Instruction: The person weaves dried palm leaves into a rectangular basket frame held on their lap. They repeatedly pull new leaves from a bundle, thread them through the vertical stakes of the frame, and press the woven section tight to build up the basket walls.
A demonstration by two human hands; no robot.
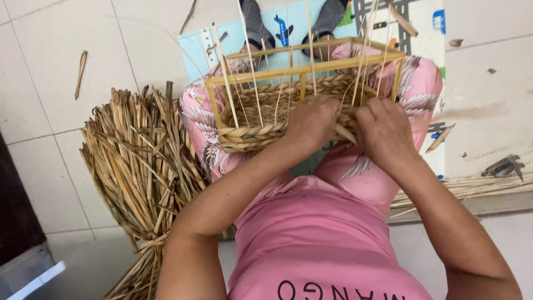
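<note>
Both hands press onto the near wall of a half-woven basket (261, 125): the left hand (313, 122) is curled with fingers folded over the braided rim, and the right hand (383, 130) is closed in a pinch on a pale straw strand (345, 133) between them. That basket sits on the person's lap, inside a rectangular wooden frame (302, 69), thin upright stakes (251, 61) rising from it. At the left side lies a bundle of dried reeds (139, 172) on the tiled floor (50, 111) — a patterned play mat (422, 22) lies beyond.

Reaching forward with both forearms, left hand (312, 119) and right hand (383, 130) curling closed, knuckles up, side by side.
</note>
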